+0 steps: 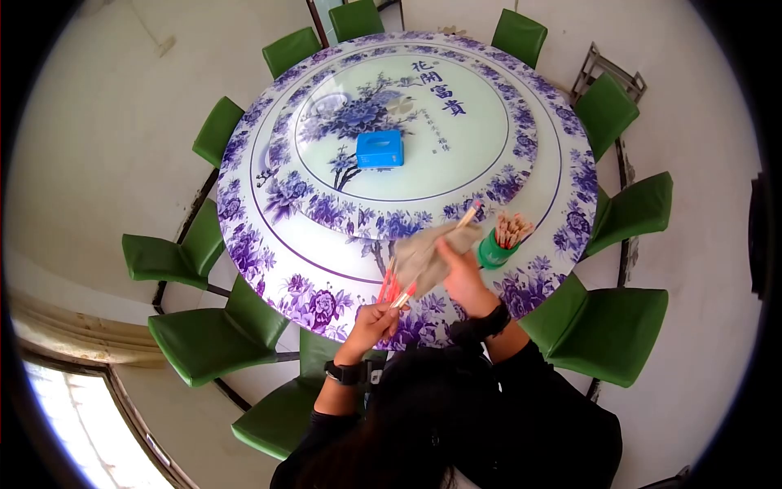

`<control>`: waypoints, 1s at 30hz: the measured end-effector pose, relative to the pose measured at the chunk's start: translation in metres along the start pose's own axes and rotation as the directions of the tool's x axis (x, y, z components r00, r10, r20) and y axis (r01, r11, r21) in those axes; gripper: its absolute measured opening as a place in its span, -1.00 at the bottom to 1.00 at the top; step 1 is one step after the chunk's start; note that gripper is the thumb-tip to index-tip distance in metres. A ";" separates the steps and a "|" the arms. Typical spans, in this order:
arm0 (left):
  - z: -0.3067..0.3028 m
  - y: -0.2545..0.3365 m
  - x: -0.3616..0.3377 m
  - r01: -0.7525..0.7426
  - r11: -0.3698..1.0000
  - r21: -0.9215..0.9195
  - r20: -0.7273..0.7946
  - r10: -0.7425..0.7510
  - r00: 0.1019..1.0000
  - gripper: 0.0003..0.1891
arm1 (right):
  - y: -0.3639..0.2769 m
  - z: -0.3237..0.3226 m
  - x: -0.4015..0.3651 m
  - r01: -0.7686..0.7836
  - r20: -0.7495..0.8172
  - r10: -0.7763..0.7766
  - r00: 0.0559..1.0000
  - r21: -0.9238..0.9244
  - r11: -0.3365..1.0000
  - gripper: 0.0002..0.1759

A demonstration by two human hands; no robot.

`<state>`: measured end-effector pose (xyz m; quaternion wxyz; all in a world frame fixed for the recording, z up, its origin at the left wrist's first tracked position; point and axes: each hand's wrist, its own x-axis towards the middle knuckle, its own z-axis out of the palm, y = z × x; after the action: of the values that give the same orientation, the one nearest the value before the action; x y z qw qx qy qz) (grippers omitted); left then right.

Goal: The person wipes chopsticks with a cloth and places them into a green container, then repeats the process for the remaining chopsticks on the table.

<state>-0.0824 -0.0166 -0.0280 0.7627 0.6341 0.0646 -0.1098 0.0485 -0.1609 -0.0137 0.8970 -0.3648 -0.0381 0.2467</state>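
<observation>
My right hand (463, 279) is closed round a beige-grey cloth (425, 254), which is folded about light wooden chopsticks (468, 215). Their far ends stick out past the cloth, slanting up to the right. At the lower end, my left hand (375, 326) grips the same chopsticks with its fingers. Several red-ended chopsticks (388, 285) show beside the cloth, partly covered by it. Just right of my right hand stands a green cup (493, 253) packed with upright chopsticks (511, 231). How many sticks are inside the cloth is hidden.
The round table (281, 265) has a purple flower pattern and a raised glass turntable (481, 167). On the turntable sits a blue tissue box (380, 150). Green chairs (213, 332) ring the table, and a window (81, 424) is at the lower left.
</observation>
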 end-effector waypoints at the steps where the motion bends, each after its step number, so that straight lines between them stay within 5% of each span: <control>1: 0.002 0.000 0.003 -0.027 1.000 -0.016 -0.017 0.026 1.000 -0.77 | 0.014 0.001 -0.009 -0.040 0.057 0.047 0.997 -0.124 0.992 -0.67; 5: 0.008 -0.010 0.015 -0.115 0.987 0.115 -0.125 0.129 0.984 -0.78 | 0.038 0.011 -0.024 0.007 0.142 0.066 0.988 -0.461 0.888 -0.75; 7: 0.006 -0.011 0.012 -0.033 0.999 0.022 -0.143 0.036 0.989 -0.78 | 0.027 0.001 -0.013 -0.053 0.110 0.068 0.992 -0.133 0.990 -0.77; 10: 0.003 -0.007 0.005 0.024 0.993 0.115 -0.025 -0.021 0.999 -0.76 | -0.016 -0.003 0.005 0.112 -0.073 -0.117 0.990 -0.073 0.991 -0.76; 17: -0.018 -0.016 -0.005 0.069 0.981 0.183 0.027 -0.075 0.997 -0.76 | -0.065 -0.073 0.010 0.371 -0.221 -0.395 0.891 -0.144 0.917 -0.76; 21: -0.027 -0.011 0.002 0.112 0.976 0.186 -0.070 -0.101 0.992 -0.77 | -0.092 -0.111 -0.021 0.457 -0.388 -0.494 0.778 -0.189 0.869 -0.75; 30: 0.012 0.028 0.109 -0.191 0.706 0.683 -0.029 0.287 0.958 -0.90 | -0.116 -0.174 -0.087 0.519 -0.491 -0.637 0.595 -0.371 0.770 -0.81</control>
<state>0.0296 -0.0326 -0.0248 0.4834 0.8752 -0.0116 0.0164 0.0634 -0.3836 -0.0524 0.8540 -0.4731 0.1032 -0.1900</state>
